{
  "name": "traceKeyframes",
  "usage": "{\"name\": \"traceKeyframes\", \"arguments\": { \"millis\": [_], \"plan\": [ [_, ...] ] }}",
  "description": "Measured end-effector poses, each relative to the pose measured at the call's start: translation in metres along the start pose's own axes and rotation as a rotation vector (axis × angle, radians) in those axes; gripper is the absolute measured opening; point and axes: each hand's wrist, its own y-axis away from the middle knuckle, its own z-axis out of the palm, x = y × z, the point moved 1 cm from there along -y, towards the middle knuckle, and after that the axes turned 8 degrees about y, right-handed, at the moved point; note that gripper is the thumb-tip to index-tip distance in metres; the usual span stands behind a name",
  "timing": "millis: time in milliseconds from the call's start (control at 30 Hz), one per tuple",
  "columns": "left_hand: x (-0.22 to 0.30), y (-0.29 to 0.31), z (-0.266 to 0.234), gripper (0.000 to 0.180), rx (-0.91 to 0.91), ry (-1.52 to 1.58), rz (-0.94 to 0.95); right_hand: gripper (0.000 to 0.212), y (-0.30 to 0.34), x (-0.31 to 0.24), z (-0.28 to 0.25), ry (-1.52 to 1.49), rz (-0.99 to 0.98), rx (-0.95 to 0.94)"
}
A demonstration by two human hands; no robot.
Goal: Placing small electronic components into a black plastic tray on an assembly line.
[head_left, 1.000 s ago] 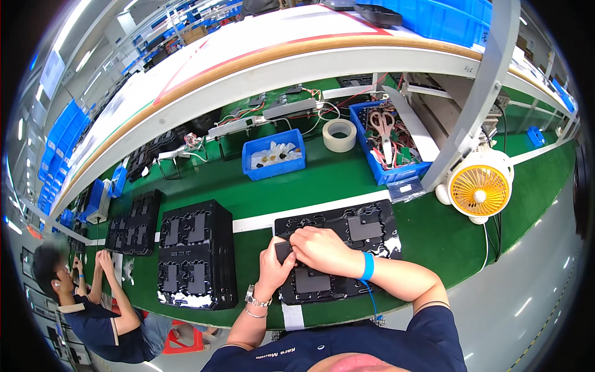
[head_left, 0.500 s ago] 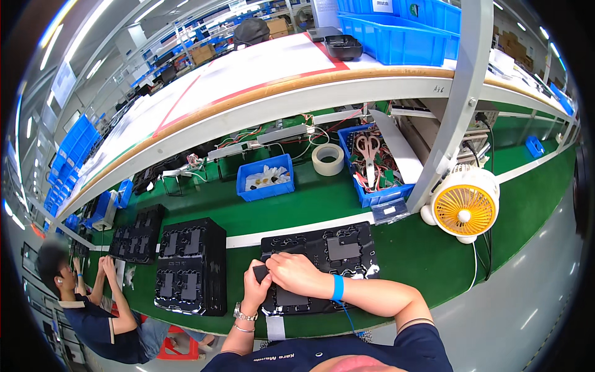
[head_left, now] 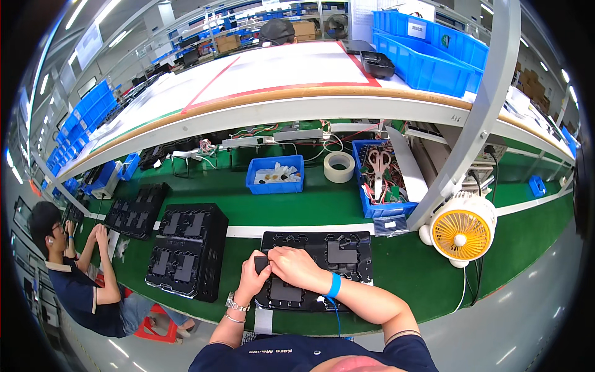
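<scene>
You've got a black tray (head_left: pixel 347 248) on the green mat (head_left: pixel 297 208), blue bin (head_left: pixel 276 175) behind, yellow-faced white fan (head_left: pixel 462 228) right.

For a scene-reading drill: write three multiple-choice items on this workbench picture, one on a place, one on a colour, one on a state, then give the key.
1. Where does the roll of tape lie?
A. Between the small blue bin and the large blue bin
B. On the upper white shelf
C. On the black tray

2. What colour is the grille of the small fan?
A. Blue
B. Orange-yellow
C. Green

3. How are the person's hands placed?
A. Both raised off the bench
B. One on the fan, one on the tape
C. Both together over the near-left part of the black tray

Key: 1 A, the roll sits on the green mat between the two bins. 2 B, the grille is orange-yellow in a white housing. 3 C, the left hand grips a small dark part and the right hand lies beside it over the tray.
</scene>
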Motion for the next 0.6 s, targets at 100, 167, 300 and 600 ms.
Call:
{"name": "traceKeyframes", "arguments": {
  "millis": [100, 167, 300, 600],
  "plan": [
    [0.002, 0.001, -0.001, 0.029, 0.004, -0.010, -0.025, 0.015, -0.001, 0.000, -0.001, -0.022, 0.009, -0.017],
    [0.007, 0.000, -0.001, 0.029, 0.007, -0.012, -0.029, 0.015, -0.002, 0.000, -0.001, -0.041, 0.017, -0.024],
    [0.004, 0.002, -0.001, 0.028, 0.024, -0.020, -0.032, 0.013, -0.002, 0.003, 0.003, -0.096, 0.018, 0.010],
    [0.010, 0.001, 0.001, 0.026, 0.040, 0.002, -0.034, 0.012, -0.005, 0.004, 0.005, -0.151, 0.064, -0.016]
  ]
}}
